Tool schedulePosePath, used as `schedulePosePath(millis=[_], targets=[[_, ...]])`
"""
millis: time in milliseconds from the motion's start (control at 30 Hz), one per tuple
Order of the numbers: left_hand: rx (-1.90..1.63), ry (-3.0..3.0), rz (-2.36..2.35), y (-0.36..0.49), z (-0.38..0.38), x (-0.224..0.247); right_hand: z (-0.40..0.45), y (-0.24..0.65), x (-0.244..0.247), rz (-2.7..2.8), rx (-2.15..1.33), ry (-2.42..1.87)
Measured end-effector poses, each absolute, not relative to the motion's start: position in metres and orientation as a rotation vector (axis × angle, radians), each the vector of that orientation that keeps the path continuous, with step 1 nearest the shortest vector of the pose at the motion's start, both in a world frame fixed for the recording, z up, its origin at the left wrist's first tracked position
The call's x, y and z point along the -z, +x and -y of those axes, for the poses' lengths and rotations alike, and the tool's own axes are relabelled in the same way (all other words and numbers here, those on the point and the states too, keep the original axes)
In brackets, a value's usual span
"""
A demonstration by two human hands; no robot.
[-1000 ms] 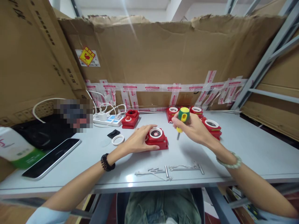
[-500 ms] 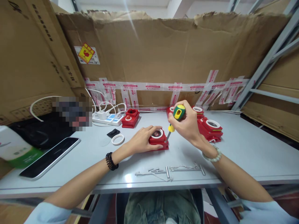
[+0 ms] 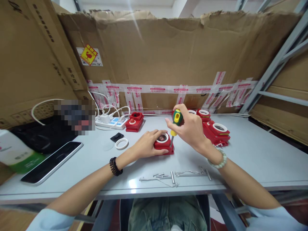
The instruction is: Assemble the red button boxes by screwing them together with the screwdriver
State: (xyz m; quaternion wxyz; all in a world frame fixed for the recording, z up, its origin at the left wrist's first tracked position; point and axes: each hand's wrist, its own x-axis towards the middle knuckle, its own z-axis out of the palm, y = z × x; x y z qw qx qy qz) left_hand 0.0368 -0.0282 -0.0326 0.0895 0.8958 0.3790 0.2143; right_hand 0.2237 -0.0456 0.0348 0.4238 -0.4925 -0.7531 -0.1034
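My left hand (image 3: 149, 144) grips a red box (image 3: 164, 151) on the table, fingers over its top and thumb along its front. A white ring (image 3: 166, 140) surrounds a dark round window on the box. In my right hand (image 3: 189, 126) is a screwdriver (image 3: 177, 118) with a green and yellow handle, tilted slightly. Its metal tip rests at the box's right front corner, where the exact contact is too small to make out.
Several red boxes (image 3: 218, 137) stand behind my right hand. Another red box (image 3: 134, 122) is beside a power strip (image 3: 114, 123). A loose white ring (image 3: 121, 143), a phone (image 3: 51, 163), metal T-shaped tools (image 3: 172, 177) and small screws (image 3: 160, 175) lie on the table.
My right hand has shifted left, and the screwdriver handle now stands more upright, nearer above the box. My left hand and the box have hardly moved.
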Motion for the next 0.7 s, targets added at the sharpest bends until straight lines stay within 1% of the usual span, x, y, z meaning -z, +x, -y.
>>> schedulePosePath(millis=[100,167,233,367,433,567,700], targets=[[-0.613,2.679,-1.144,0.037,0.029,0.032,0.052,0.222,-0.046,1.999,0.440,-1.338],[-0.616,2.686,-1.150,0.038,0.028,0.032,0.055,0.221,-0.054,2.074,0.424,-1.314],[-0.622,2.691,-1.150,0.038,0.028,0.032,0.056,0.224,-0.062,2.162,0.296,-1.232],[-0.597,2.692,-1.120,0.036,0.027,0.031,0.053,0.237,-0.070,2.343,-0.096,-1.000],[-0.596,2.727,-1.108,0.034,0.028,0.029,0.049,0.244,-0.069,2.325,-0.205,-1.006],[-0.701,2.741,-0.996,0.038,0.029,0.018,0.044,0.243,-0.060,2.203,-0.257,-1.019],[-0.814,2.465,-0.811,0.055,0.027,0.013,0.040,0.236,-0.052,2.130,-0.253,-0.973]])
